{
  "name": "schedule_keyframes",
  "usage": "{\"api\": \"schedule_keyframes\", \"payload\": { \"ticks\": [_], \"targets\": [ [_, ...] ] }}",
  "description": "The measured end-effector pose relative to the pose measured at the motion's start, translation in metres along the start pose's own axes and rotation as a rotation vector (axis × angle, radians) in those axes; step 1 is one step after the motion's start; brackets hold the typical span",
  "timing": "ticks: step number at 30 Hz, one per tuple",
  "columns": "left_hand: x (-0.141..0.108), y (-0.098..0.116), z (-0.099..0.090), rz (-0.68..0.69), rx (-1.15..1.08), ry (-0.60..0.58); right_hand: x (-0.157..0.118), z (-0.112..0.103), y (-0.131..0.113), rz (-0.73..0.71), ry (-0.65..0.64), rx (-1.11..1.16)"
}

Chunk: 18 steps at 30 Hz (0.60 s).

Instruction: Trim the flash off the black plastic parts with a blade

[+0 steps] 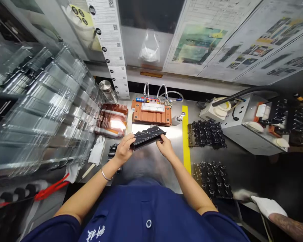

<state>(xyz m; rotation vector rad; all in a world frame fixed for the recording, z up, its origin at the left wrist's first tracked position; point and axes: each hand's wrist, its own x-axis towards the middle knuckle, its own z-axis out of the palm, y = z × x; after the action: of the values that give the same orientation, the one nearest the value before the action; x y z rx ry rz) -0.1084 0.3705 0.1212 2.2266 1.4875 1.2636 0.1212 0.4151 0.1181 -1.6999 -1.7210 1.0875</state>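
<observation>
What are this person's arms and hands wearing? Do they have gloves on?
No gloves: the left hand and the right hand are both bare. A thin silver-coloured bracelet circles the left wrist. Each arm comes out of a short navy-blue sleeve: the left sleeve and the right sleeve.

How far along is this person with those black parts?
Two clusters of black parts sit right of the yellow tape, possibly finished. One black plate is in hand, gripped by the left hand and right hand. Stacked clear plastic trays at left may hold more; their contents are unclear.
</observation>
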Motion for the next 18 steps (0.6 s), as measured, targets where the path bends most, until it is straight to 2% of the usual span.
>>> {"api": "schedule_keyframes", "payload": {
  "ticks": [1, 3, 5, 7, 8, 9, 10, 11, 13, 15, 17, 18],
  "targets": [
    [-0.003, 0.004, -0.007, 0.045, 0.016, 0.013, -0.009, 0.009, -0.012, 0.034, -0.030, -0.031],
    [-0.008, 0.011, -0.020, 0.118, 0.050, 0.030, -0.031, 0.028, -0.040, -0.008, -0.156, -0.014],
    [-0.012, 0.018, -0.038, 0.180, 0.094, 0.023, -0.055, 0.041, -0.066, -0.138, -0.408, 0.170],
    [-0.013, 0.024, -0.067, 0.208, 0.153, 0.000, -0.072, 0.046, -0.084, -0.184, -0.740, 0.446],
    [-0.010, 0.027, -0.088, 0.199, 0.193, -0.006, -0.075, 0.045, -0.088, -0.161, -0.858, 0.554],
    [-0.006, 0.028, -0.113, 0.175, 0.244, 0.003, -0.075, 0.043, -0.089, -0.119, -0.906, 0.620],
    [0.001, 0.028, -0.142, 0.136, 0.308, 0.033, -0.071, 0.042, -0.087, -0.078, -0.882, 0.639],
    [0.011, 0.026, -0.173, 0.082, 0.386, 0.094, -0.065, 0.041, -0.084, -0.047, -0.796, 0.611],
    [0.036, 0.013, -0.240, -0.086, 0.576, 0.275, -0.051, 0.043, -0.073, -0.023, -0.556, 0.476],
    [0.066, -0.015, -0.303, -0.341, 0.763, 0.448, -0.042, 0.050, -0.063, -0.028, -0.421, 0.346],
    [0.094, -0.057, -0.352, -0.542, 0.867, 0.498, -0.042, 0.062, -0.056, -0.034, -0.401, 0.277],
    [0.105, -0.080, -0.369, -0.603, 0.897, 0.483, -0.045, 0.069, -0.055, -0.039, -0.409, 0.259]
  ]
}}
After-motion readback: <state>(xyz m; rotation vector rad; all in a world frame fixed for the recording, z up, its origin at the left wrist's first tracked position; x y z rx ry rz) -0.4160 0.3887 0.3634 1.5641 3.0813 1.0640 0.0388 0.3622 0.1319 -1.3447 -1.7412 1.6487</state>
